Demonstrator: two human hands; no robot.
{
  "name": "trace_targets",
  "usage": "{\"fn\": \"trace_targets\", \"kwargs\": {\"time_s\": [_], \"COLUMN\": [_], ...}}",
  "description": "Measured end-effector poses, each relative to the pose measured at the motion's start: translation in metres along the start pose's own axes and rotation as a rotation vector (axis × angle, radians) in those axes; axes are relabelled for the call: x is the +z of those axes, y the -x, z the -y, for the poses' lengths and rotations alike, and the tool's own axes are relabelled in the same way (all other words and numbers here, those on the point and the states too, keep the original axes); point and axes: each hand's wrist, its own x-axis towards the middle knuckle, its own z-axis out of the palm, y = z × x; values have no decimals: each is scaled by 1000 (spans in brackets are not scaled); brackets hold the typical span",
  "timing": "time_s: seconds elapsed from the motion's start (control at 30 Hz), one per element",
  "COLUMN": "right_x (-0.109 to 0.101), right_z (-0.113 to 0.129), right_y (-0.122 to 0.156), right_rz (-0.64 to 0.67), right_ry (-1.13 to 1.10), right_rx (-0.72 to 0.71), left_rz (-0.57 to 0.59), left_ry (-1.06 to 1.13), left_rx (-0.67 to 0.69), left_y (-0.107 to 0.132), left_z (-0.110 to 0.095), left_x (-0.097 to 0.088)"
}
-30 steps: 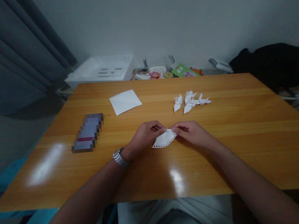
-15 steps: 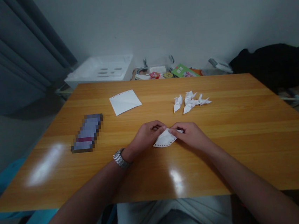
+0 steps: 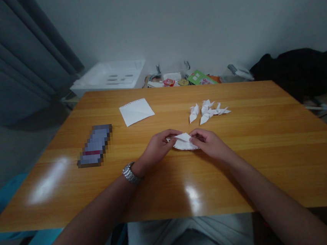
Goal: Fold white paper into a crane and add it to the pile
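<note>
Between my two hands is a folded piece of white paper (image 3: 185, 140), with a row of punched holes along its near edge. My left hand (image 3: 163, 145) pinches its left side, thumb in front and fingers behind. On the other side my right hand (image 3: 205, 139) grips the paper's right edge between thumb and fingers. A flap stands up at the top middle of the paper. Beyond my right hand lie several small folded-paper figures (image 3: 207, 112), bunched together. A flat sheet of white paper (image 3: 137, 111) with holes along its far edge rests farther off to the left.
The wooden table (image 3: 270, 147) spans the view. A pixelated phone-like slab (image 3: 96, 146) lies on its left side. Behind the far edge stand a white plastic tray (image 3: 109, 73), a green booklet (image 3: 201, 77) and small clutter. A dark cloth heap (image 3: 297, 71) is at the right.
The folded paper has been turned and raised slightly away from me, and a flap now shows at its top. My hands have moved a little farther apart, still gripping its sides.
</note>
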Motion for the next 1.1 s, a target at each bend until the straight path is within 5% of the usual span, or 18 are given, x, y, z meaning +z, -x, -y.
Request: {"fn": "trace_targets", "kwargs": {"time_s": [0.33, 1.1], "right_x": [4, 8], "right_z": [10, 11], "right_y": [8, 9], "right_rz": [169, 190], "right_ry": [-131, -224], "right_rx": [118, 172], "left_rz": [110, -24], "left_ry": [28, 37], "left_rx": [30, 29], "left_y": [3, 1], "left_z": [3, -1], "left_x": [3, 2]}}
